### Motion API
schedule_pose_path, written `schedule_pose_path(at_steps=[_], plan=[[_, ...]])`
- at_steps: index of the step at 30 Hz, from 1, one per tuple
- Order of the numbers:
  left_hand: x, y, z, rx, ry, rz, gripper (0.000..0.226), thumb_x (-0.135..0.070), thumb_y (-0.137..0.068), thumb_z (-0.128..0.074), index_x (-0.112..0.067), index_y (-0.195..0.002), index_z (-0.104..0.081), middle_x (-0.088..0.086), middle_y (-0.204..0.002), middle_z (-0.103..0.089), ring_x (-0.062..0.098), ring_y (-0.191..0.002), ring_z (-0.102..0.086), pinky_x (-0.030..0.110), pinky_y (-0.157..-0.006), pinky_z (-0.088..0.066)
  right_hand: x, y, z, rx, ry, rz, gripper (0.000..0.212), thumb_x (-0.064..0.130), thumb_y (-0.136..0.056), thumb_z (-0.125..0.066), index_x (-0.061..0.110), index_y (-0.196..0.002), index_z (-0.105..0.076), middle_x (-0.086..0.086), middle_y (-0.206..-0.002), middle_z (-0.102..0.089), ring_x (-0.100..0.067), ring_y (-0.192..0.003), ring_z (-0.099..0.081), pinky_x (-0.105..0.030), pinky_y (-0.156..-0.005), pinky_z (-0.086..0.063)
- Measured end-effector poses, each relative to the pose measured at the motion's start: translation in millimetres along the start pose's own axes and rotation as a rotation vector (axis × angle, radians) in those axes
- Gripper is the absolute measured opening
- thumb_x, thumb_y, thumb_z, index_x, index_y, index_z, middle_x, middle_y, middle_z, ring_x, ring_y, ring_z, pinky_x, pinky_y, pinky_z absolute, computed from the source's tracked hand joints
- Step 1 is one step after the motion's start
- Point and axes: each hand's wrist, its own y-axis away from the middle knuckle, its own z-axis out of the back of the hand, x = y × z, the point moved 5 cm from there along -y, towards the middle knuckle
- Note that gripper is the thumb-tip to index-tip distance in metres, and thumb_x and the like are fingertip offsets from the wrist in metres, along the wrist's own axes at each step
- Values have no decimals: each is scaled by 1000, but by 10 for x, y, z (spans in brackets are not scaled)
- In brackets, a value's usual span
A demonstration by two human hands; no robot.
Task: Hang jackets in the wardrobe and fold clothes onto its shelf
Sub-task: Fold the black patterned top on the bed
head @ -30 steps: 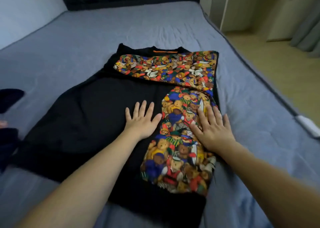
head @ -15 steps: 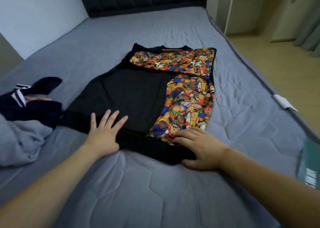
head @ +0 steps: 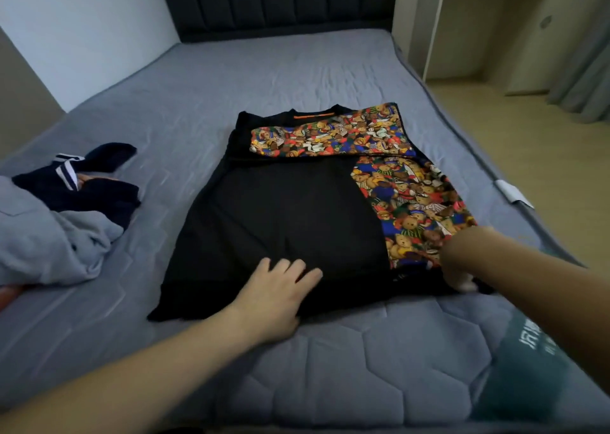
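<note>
Black top (head: 280, 209) hem — both hands on it | mattress (head: 297, 70) beyond

We reach both bare forearms forward from the near edge of the bed. Our left hand (head: 275, 298) lies palm down, fingers bent and spread a little, their tips pressing flat. Our right hand (head: 458, 265) sits further right, blurred, wrist turned inward, its fingers tucked down out of sight, so we cannot tell its grip.
</note>
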Motion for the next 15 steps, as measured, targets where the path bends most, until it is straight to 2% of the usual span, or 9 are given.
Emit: schedule_pose_path(at_steps=[2,4,6,7,9,11,12,13,15], plan=[[253,135,-99,81,-76,208,75,-30,-76,-56,-20,-144,-26,5,-129,-43,29,-114,-46,48,-92,-40,239,37,-66,-67,-57,71,61,42,-64,-69,20,-118,-53,-5,-125,-52,-28,-111,-54,-40,-91,-47],[489,187,-66,117,-172,392,59,-22,-82,-54,-18,-137,-33,7,-126,-45,30,-112,-49,47,-88,-41,499,148,103,-361,-78,193,62,44,-72,-66,19,-125,-47,-2,-118,-55,-24,-103,-58,-36,-76,-48],[584,158,-8,192,-169,419,38,-13,-87,-50,-15,-125,-47,7,-119,-53,29,-105,-56,41,-79,-45,665,273,271,-549,-37,295,40,32,-85,-59,19,-121,-52,0,-107,-59,-22,-93,-61,-33,-65,-47],[594,118,45,243,-139,386,31,-9,-88,-48,-14,-118,-54,7,-114,-57,28,-102,-60,38,-74,-46,682,294,327,-559,-24,304,31,26,-87,-56,18,-117,-55,-1,-102,-60,-22,-89,-61,-33,-64,-46],[598,5,189,389,-93,299,25,-7,-87,-47,-12,-107,-62,7,-106,-62,27,-96,-63,35,-67,-45,624,308,417,-424,-21,254,24,16,-87,-56,14,-110,-58,-4,-102,-60,-24,-86,-56,-34,-69,-46],[542,-51,325,616,-33,227,21,-10,-86,-48,-11,-101,-62,7,-97,-61,25,-84,-60,32,-64,-45,536,352,491,-204,51,223,21,12,-85,-56,12,-105,-62,-8,-117,-57,-27,-96,-54,-35,-82,-46],[479,-31,374,753,-13,189,24,-11,-86,-48,-8,-104,-64,6,-93,-60,23,-77,-58,29,-61,-45,507,384,527,-98,118,214,14,13,-84,-58,12,-96,-64,-8,-119,-55,-27,-100,-54,-33,-81,-45],[424,17,399,891,-14,157,28,-10,-85,-49,-6,-108,-65,6,-89,-61,21,-71,-57,26,-55,-46,486,429,577,-43,174,216,2,16,-80,-62,14,-81,-62,-6,-112,-55,-24,-95,-56,-31,-73,-44],[419,97,465,1072,-27,127,35,-7,-82,-53,-3,-115,-63,9,-94,-64,23,-68,-59,18,-43,-45,440,447,624,7,238,202,12,23,-71,-65,16,-69,-56,-1,-91,-50,-18,-74,-51,-29,-53,-38]])
